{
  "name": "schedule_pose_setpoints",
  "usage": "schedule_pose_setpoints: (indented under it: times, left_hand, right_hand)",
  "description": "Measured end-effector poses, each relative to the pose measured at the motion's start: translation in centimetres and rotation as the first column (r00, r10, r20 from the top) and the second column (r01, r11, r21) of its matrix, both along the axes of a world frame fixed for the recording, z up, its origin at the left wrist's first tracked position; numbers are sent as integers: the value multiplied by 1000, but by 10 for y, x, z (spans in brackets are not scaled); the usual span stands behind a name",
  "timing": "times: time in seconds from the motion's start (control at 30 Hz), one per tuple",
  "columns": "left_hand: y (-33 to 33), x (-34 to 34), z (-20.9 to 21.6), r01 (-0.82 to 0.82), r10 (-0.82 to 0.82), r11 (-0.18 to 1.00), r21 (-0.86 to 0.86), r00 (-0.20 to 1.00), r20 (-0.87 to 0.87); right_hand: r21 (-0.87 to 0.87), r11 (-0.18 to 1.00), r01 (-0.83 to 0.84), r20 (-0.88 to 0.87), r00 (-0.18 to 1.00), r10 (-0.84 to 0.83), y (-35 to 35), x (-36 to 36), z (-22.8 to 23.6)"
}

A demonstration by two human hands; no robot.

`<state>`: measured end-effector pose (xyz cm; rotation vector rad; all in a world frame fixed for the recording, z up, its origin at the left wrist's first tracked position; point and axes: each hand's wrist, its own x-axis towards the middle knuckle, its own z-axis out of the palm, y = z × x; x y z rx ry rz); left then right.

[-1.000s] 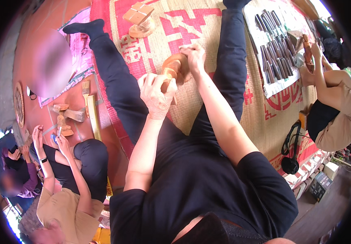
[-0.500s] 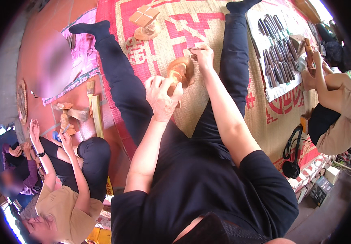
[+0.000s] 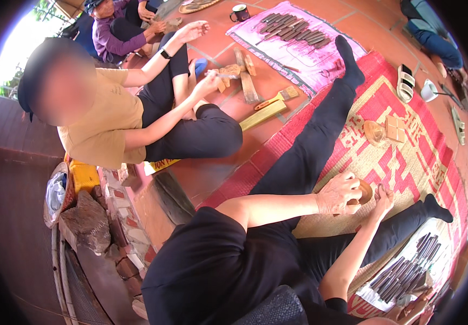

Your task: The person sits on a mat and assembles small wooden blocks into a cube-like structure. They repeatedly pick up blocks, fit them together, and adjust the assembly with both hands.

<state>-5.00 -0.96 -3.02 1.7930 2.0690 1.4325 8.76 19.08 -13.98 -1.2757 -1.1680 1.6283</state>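
Between my spread legs, my left hand (image 3: 340, 195) is wrapped round a carved, rounded piece of light brown wood (image 3: 364, 192). Most of that piece is hidden behind my fingers and knuckles. Close beside its far side, my right hand (image 3: 384, 201) is closed, fingertips pinched together; whatever lies in them is too small to tell. Beyond my hands, a second carved wooden piece (image 3: 375, 132) lies on the red and straw-coloured mat (image 3: 396, 162), its square block base (image 3: 395, 129) marked with a pale cross.
At my left a person (image 3: 96, 111) in a tan shirt sits cross-legged, holding a thin tool near wooden pieces (image 3: 231, 73). A brush (image 3: 277, 98) lies by a yellow wooden bar (image 3: 265, 115). Dark-handled tools cover a pink cloth (image 3: 320, 57) and a white cloth (image 3: 407, 271).
The view has swung to the left, bringing the person in tan nearer the middle. My left hand still grips the wooden piece, with my right hand close to it.
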Motion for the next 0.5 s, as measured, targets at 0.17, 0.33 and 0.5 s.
schedule_pose_setpoints:
  times: [0.17, 0.33, 0.5]
  left_hand:
    - [6, 7, 7, 20, -20, 999, -50, 1000, 1]
    - [18, 13, 15, 86, -86, 996, -14, 995, -40]
    - [17, 19, 15, 20, -20, 1000, -10, 997, -70]
  right_hand:
    - [142, 949, -280, -81, 953, 293, -28, -18, 4]
    - [103, 984, -145, 197, 973, 123, 4, -6, -7]
    - [256, 938, -234, -9, 970, 244, -29, -1, 37]
